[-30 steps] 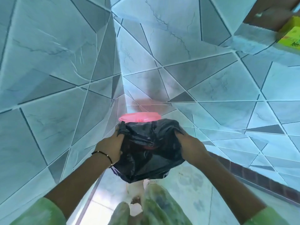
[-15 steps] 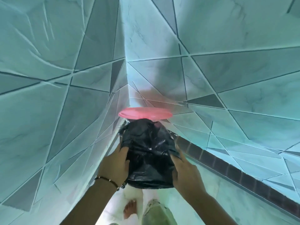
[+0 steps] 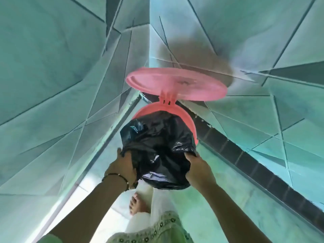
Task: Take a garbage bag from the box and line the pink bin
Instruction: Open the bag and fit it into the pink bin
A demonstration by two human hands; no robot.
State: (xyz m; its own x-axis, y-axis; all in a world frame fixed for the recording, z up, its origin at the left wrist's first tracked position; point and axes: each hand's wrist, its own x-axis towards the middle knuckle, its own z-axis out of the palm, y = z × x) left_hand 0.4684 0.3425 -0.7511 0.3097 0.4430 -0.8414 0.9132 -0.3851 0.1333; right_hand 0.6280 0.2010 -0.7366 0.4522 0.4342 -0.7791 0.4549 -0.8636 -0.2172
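Left hand (image 3: 123, 168) and right hand (image 3: 199, 170) each pinch the near edge of the black garbage bag (image 3: 157, 148), fingertips hidden in its folds. The bag masks most of the pink bin (image 3: 190, 120); only its far rim shows. Beyond, the hinged lid (image 3: 175, 83) stands open in the tiled corner.

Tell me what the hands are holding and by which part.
Both hands grip the black garbage bag: left hand on its left side, right hand on its right, over the pink bin.
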